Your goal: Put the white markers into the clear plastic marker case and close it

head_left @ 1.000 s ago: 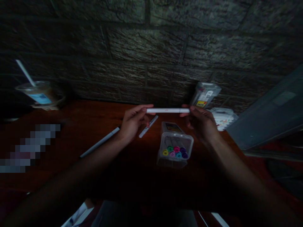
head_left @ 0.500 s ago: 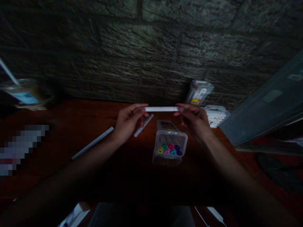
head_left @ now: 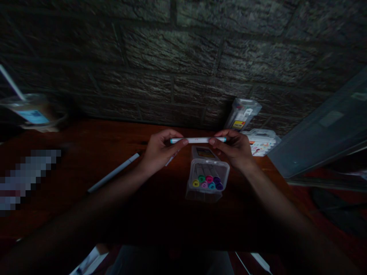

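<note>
A white marker (head_left: 198, 140) with teal ends is held level above the table, pinched at both sides. My left hand (head_left: 164, 149) grips it near its left end, thumb in front. Near the right end, my right hand (head_left: 233, 145) holds it the same way. Below and between the hands, a clear plastic case (head_left: 210, 194) stands with several markers (head_left: 208, 179) in it, their caps yellow, green, pink, blue and purple. Partly hidden behind my left hand, another white marker (head_left: 169, 160) lies on the table. A further white marker (head_left: 114, 172) lies left of my left forearm.
On the wooden table (head_left: 94, 139), a clear upright case (head_left: 242, 112) and a white case (head_left: 262, 143) stand at the back right. A cup with a straw (head_left: 34, 110) is at the far left. Behind rises a stone-block wall (head_left: 183, 57).
Both hands have shifted down slightly and closer together along the marker, so its teal ends now show. The left hand now covers more of the marker lying behind it.
</note>
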A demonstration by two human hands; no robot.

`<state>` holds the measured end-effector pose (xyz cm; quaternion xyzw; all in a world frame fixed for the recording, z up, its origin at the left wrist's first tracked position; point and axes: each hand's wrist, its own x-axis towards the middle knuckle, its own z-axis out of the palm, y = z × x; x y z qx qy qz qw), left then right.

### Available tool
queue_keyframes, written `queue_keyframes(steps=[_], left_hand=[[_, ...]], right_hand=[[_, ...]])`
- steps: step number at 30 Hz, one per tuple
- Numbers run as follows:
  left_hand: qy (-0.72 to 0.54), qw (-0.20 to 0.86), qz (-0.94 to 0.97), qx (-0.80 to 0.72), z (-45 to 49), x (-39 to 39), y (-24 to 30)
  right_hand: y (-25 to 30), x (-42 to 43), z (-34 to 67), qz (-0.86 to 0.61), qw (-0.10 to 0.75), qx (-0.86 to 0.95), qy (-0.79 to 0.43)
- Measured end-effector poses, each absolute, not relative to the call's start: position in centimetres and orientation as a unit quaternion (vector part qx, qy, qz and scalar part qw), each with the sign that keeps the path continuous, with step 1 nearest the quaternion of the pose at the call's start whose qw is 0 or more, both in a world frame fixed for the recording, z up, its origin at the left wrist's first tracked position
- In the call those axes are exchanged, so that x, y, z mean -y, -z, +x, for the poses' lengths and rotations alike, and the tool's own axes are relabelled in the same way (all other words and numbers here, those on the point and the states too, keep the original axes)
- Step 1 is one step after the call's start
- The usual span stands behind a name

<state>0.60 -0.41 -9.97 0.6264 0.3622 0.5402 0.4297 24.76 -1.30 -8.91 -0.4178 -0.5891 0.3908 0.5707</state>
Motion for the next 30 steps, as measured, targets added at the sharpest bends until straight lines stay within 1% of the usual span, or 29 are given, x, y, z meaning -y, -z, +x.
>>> queue_keyframes(steps=[9, 18, 23, 30], left_hand=[[-0.582, 0.486, 0.554, -0.342, 0.5, 0.3, 9.2], [-0.583, 0.557, 0.500, -0.315, 0.2, 0.2, 9.1], [-0.590, 0.553, 0.497, -0.315, 0.3, 0.3, 9.1], [-0.599, 0.526, 0.515, -0.316, 0.2, 0.0, 9.4]], right_hand=[[8.1, 1.5, 25.0, -0.401, 0.596, 0.527, -0.454], [7.4, 1.6, 25.2, -0.390, 0.585, 0.508, -0.497], [7.4, 1.6, 25.4, -0.398, 0.571, 0.527, -0.488], [7.6, 1.6, 25.2, -0.392, 0.577, 0.515, -0.498]])
